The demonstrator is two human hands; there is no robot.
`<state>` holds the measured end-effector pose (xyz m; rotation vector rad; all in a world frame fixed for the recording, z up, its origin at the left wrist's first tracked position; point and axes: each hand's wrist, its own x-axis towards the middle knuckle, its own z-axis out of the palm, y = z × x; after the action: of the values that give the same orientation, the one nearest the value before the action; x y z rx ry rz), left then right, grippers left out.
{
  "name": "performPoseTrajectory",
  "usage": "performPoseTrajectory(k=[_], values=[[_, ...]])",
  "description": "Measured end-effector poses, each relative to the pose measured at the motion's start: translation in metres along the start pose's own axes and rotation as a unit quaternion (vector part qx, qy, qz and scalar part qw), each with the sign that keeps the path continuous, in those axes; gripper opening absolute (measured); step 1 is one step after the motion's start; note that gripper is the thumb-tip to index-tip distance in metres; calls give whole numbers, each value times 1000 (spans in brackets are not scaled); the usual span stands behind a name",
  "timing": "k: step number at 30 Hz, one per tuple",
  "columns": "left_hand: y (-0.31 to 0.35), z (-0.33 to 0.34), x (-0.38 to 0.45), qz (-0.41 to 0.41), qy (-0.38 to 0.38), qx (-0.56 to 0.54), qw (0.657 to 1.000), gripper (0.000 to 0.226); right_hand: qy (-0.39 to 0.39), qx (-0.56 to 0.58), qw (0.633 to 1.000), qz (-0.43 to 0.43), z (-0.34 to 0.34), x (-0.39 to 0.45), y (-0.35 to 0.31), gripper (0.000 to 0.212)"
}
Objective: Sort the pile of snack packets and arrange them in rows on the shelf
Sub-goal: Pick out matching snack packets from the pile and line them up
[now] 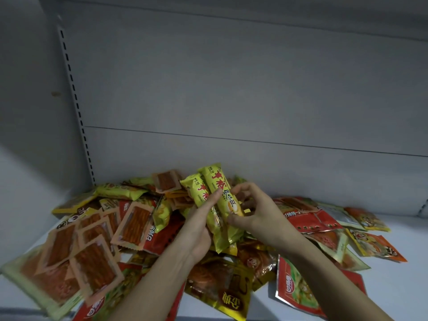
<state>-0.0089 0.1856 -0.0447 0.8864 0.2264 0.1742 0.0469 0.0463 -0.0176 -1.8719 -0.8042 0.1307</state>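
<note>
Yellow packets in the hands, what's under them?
Under the yellow packets, held by the left hand and right hand, lies the mixed pile of red, orange and yellow snack packets. The shelf directly below is covered.

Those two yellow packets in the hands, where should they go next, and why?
Probably square them up side by side, then set them on a bare part of the shelf. The left hand holds two matching yellow packets while the right hand pinches one, and the pile is still jumbled, with no row begun yet.
</note>
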Motion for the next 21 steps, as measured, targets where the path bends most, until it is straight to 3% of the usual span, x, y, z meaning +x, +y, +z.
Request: performPoseTrajectory(k=[5, 8, 11, 13, 17, 21], values=[[2, -11, 6, 14, 12, 5, 1000, 57, -54, -28, 998, -5, 6, 0, 0, 44], [1, -12, 10, -11, 28, -6, 1000, 57, -84, -5, 996, -2, -7, 2, -4, 26], [-1, -13, 14, -23, 39, -9, 999, 58, 50, -21, 998, 21, -29, 22, 6, 11], [-1, -10, 15, -20, 41, -17, 999, 53, 132, -120, 982, 65, -45, 45, 32, 12], [1, 1, 17, -16, 51, -17, 998, 54, 42, -285, 941, 175, -52, 76, 81, 36], [4, 12, 19, 0, 61, 7, 998, 48, 36, -253, 950, 178, -53, 86, 92, 34]])
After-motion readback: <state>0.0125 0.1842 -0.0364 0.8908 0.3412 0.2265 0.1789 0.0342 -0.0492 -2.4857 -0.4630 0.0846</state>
